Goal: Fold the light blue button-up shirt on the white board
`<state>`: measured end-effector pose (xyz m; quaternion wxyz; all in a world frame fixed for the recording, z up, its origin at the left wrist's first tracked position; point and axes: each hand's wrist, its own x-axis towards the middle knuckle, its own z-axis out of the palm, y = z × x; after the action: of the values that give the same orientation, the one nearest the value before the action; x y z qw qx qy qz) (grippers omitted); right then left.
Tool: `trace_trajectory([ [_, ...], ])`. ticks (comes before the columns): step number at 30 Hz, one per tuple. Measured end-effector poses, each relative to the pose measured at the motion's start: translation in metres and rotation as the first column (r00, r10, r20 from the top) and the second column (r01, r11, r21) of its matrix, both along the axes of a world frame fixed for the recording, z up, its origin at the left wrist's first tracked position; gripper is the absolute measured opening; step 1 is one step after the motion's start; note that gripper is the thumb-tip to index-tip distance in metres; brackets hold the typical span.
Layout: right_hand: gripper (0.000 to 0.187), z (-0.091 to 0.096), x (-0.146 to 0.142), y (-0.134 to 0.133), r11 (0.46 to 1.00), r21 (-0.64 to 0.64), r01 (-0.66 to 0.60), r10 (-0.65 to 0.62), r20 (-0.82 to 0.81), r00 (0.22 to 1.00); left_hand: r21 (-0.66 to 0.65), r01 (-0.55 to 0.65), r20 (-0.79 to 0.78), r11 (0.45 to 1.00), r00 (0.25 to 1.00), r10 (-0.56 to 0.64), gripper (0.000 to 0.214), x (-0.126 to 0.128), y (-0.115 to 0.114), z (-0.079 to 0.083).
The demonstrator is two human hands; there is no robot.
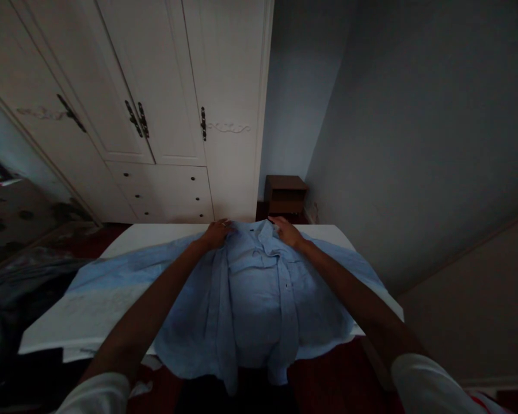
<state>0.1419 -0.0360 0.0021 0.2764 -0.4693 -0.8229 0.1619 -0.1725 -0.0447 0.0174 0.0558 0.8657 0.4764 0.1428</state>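
Head view, my left hand (pixel 216 233) and right hand (pixel 287 230) on the blue shirt (pixel 254 293) beside its collar (pixel 259 227), pinching or flat I cannot tell, white table (pixel 129 236) beneath them

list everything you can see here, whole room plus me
shirt: one, light blue, spread front up on the table, hem hanging over the near edge
table: one, white, centre of the room
wardrobe: one, white, behind the table
door handles: four, dark, on the wardrobe doors
drawers: several, white with dark knobs, low in the wardrobe
bedside cabinet: one, brown, in the far corner
dark cloth: one heap, blackish, left of the table
wall: one, grey-blue, right side
left hand: one, on the shirt left of the collar
right hand: one, on the shirt right of the collar
sleeves: two, white, bottom corners
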Motion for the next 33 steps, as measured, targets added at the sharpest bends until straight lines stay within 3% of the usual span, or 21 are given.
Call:
trace_trajectory([
  [3,0.060,0.007,-0.010,0.010,0.993,-0.038,-0.114,0.118,0.140,0.983,-0.025,0.061,-0.082,0.998,0.995,-0.063,0.031,0.000,0.006,0.008],
  [6,0.044,0.012,-0.014,0.018,0.974,-0.087,-0.209,0.225,0.244,0.943,-0.030,0.098,-0.109,0.995,0.989,-0.101,0.021,0.002,0.011,0.022],
  [11,0.042,0.020,-0.013,0.028,0.955,-0.107,-0.275,0.295,0.318,0.901,-0.024,0.166,-0.059,0.986,0.984,-0.167,0.024,0.023,0.021,0.047],
  [14,0.031,0.026,-0.014,0.035,0.954,-0.111,-0.277,0.298,0.317,0.900,-0.033,0.188,-0.007,0.982,0.982,-0.189,0.027,0.046,0.033,0.051],
  [17,0.017,0.028,-0.021,0.043,0.966,-0.083,-0.244,0.257,0.271,0.928,-0.039,0.154,0.048,0.987,0.987,-0.152,0.031,0.065,0.046,0.044],
  [20,0.022,0.017,-0.032,0.047,0.989,-0.034,-0.141,0.145,0.203,0.968,-0.032,0.047,0.076,0.998,0.996,-0.044,0.030,0.077,0.051,0.024],
  [23,0.022,-0.004,-0.044,0.042,0.998,-0.029,-0.059,0.063,0.163,0.985,-0.023,-0.036,0.069,0.999,0.997,0.038,0.026,0.081,0.043,-0.001],
  [26,0.016,-0.021,-0.052,0.030,0.998,-0.034,-0.054,0.058,0.131,0.990,0.010,-0.046,0.080,0.999,0.996,0.045,0.035,0.082,0.029,-0.017],
  [30,0.026,-0.018,-0.050,0.016,0.999,-0.013,-0.047,0.048,0.054,0.997,0.061,-0.078,0.146,0.995,0.987,0.069,0.056,0.075,0.012,-0.013],
  [33,0.033,-0.004,-0.039,0.002,1.000,-0.008,0.004,-0.005,-0.013,1.000,0.042,-0.147,0.194,0.988,0.971,0.137,0.048,0.060,-0.007,0.002],
])
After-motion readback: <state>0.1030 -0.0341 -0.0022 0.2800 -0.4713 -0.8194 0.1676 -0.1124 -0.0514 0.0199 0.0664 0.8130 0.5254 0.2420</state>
